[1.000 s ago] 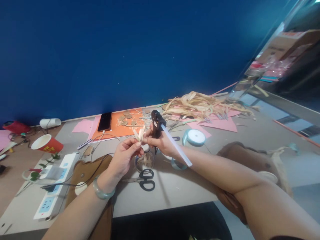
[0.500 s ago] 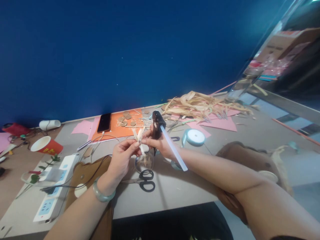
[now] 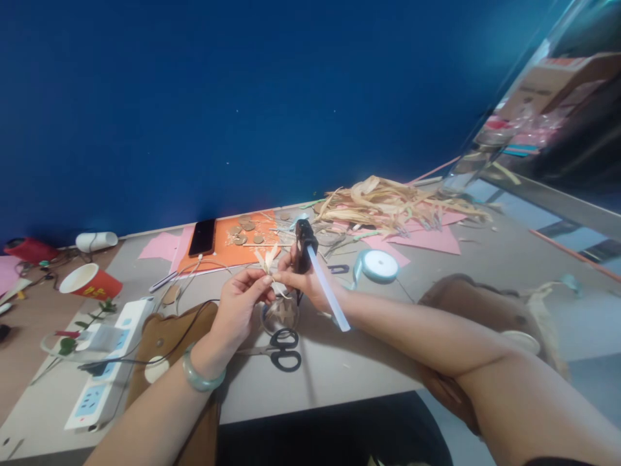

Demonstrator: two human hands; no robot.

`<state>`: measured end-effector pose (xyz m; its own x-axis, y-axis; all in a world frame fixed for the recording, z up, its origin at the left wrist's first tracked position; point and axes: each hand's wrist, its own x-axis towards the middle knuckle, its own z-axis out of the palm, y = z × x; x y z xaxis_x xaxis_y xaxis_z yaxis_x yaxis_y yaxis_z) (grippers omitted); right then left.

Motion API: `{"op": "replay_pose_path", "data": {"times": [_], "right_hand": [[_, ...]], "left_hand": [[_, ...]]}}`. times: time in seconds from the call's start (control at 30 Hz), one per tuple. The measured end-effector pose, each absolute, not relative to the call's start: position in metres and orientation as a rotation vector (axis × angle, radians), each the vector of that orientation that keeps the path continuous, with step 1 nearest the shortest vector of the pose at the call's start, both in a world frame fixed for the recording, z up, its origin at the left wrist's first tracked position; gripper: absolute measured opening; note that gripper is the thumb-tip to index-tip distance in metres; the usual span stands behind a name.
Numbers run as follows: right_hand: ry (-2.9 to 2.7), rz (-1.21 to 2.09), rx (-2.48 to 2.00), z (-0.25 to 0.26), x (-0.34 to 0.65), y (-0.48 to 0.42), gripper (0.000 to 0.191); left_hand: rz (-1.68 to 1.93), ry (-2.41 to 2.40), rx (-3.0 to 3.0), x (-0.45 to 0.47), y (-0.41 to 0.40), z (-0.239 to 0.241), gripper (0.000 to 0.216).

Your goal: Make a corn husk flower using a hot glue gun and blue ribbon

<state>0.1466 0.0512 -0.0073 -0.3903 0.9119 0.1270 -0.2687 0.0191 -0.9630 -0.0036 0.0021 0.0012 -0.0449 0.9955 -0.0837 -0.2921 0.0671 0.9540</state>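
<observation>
My left hand (image 3: 239,307) pinches a small pale piece of dried husk (image 3: 269,259) between thumb and fingers, held above the table. My right hand (image 3: 310,281) grips a black glue gun (image 3: 305,243) with a clear glue stick (image 3: 328,294) jutting out of its back towards me. The fingertips of both hands meet at the husk piece. Just below the hands lie a small clear dish (image 3: 280,315) and black scissors (image 3: 283,349). A pale green bangle (image 3: 200,378) circles my left wrist.
A heap of dried husks (image 3: 392,204) lies on pink paper at the back right. An orange sheet (image 3: 231,246) bears brown discs, beside a black phone (image 3: 203,236). A ribbon spool (image 3: 379,265), a red cup (image 3: 90,282), a white power strip (image 3: 107,359) and brown bags surround the hands.
The glue gun has tilted a little, its stick end swinging left. Both hands stay together, turning the husk piece slightly.
</observation>
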Motion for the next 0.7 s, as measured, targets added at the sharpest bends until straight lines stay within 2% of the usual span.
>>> {"op": "replay_pose_path", "data": {"times": [0.27,0.4,0.57,0.7], "right_hand": [[-1.302,1.568,-0.738,-0.008,0.144,0.049,0.04],[-1.39,1.529,-0.774,-0.004,0.146,0.049,0.032],[-1.467,1.511,-0.78,0.001,0.146,0.047,0.033],[-1.424,1.598,-0.828,0.002,0.143,0.041,0.045]], "left_hand": [[1.379,1.098,0.933,-0.005,0.003,0.002,0.024],[1.388,1.094,0.897,-0.006,0.004,0.002,0.026],[1.455,1.086,0.847,-0.008,0.008,0.004,0.026],[1.494,1.059,0.848,-0.008,0.008,0.005,0.025]]}}
